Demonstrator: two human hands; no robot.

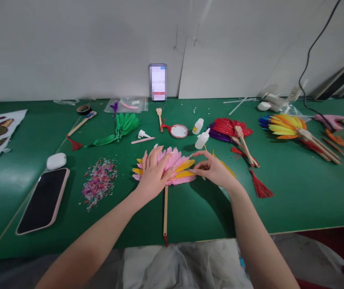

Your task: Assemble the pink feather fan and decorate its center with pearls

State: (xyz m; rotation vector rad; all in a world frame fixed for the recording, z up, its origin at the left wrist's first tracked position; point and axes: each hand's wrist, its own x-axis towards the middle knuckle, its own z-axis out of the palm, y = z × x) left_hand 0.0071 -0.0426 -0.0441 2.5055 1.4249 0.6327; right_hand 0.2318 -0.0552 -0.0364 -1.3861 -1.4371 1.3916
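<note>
A feather fan (176, 158) of pink and yellow feathers lies on the green table before me, its wooden handle (165, 210) pointing toward me. My left hand (153, 166) rests on the fan's left part with its fingers spread over the feathers. At the right edge, my right hand (209, 168) pinches the tip of a yellow feather (185, 174) between thumb and fingers. Partly behind my right wrist lie more yellow feathers (227, 168). Just beyond the fan stand a white glue bottle (202, 138) and a smaller bottle (198, 126).
On the left are a phone (43, 200), a white earbud case (56, 161) and a heap of colourful flakes (99, 182). Green feathers (126, 126) lie farther back. Red (230, 126) and yellow-orange feather fans (286, 126) lie to the right. A lit phone (158, 82) leans on the wall.
</note>
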